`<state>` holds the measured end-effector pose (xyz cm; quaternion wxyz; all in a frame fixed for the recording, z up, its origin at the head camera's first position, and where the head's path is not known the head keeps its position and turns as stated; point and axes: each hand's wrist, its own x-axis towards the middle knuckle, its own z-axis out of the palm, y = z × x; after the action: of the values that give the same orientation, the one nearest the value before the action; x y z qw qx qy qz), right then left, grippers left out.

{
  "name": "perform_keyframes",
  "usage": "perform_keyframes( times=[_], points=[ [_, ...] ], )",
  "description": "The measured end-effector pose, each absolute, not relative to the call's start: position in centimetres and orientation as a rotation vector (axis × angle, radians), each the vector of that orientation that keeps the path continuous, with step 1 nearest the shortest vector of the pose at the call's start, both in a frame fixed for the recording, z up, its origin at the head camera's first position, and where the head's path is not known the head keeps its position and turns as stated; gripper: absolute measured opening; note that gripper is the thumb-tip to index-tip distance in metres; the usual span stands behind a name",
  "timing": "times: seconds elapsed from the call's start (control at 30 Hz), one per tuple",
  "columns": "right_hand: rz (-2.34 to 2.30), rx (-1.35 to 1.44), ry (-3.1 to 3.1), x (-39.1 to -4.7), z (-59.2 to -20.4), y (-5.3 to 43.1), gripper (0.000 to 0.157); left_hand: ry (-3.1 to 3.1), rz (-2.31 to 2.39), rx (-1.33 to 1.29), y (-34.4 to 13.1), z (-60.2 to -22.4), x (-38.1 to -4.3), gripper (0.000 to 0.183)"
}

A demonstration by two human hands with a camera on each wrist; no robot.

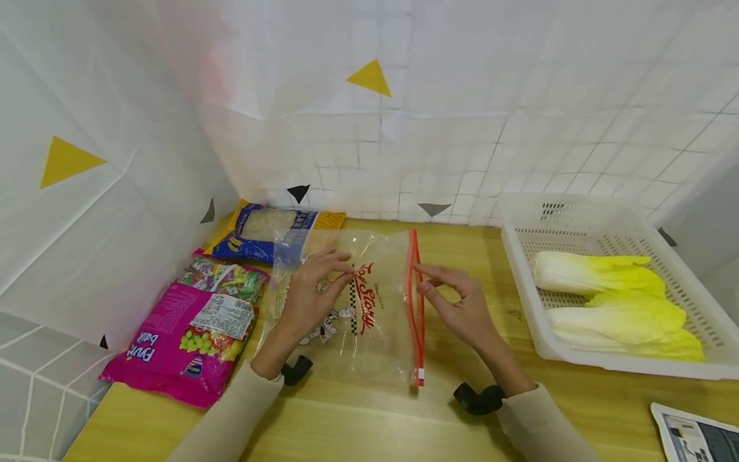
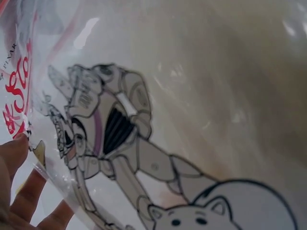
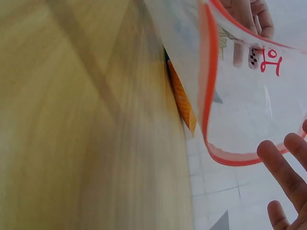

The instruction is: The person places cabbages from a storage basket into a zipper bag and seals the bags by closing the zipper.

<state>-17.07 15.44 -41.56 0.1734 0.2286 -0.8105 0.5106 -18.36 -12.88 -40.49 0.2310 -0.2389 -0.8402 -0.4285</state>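
Note:
A clear zip bag [image 1: 381, 346] with red lettering and cartoon figures lies on its side across the table. Its red-edged mouth gapes toward the right. My left hand [image 1: 314, 282] pinches the film near the lettering between thumb and fingers. Seen from the left wrist, the thumb [image 2: 14, 153] is at the printed film. My right hand [image 1: 462, 305] is at the mouth, its index finger and thumb tips touching the red zip edge [image 1: 412, 282]. From the right wrist, several fingers [image 3: 283, 175] are extended and spread beside that rim.
Left of the bag lie a pink candy packet [image 1: 167, 327] and, behind it, a blue and yellow food packet [image 1: 271, 228]. A white plastic basket [image 1: 519, 276] on the right holds pale cabbages [image 1: 612, 321]. A printed flat item [image 1: 698, 436] lies at the lower right. White sheeting [image 1: 450, 147] walls the back.

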Motion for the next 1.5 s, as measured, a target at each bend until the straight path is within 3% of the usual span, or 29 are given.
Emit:
perform_keyframes(
  times=[0.93, 1.5],
  points=[
    [1.225, 0.614, -2.295, -16.1, -38.7, 19.6, 0.040, -2.328, -1.145, -0.652, -13.1, -40.5, -18.3, 0.009],
    [1.110, 0.525, -2.543, -16.4, -33.8, 25.5, 0.037, -2.313, -1.161, -0.665, -13.1, -40.4, -18.4, 0.008]
  ],
)
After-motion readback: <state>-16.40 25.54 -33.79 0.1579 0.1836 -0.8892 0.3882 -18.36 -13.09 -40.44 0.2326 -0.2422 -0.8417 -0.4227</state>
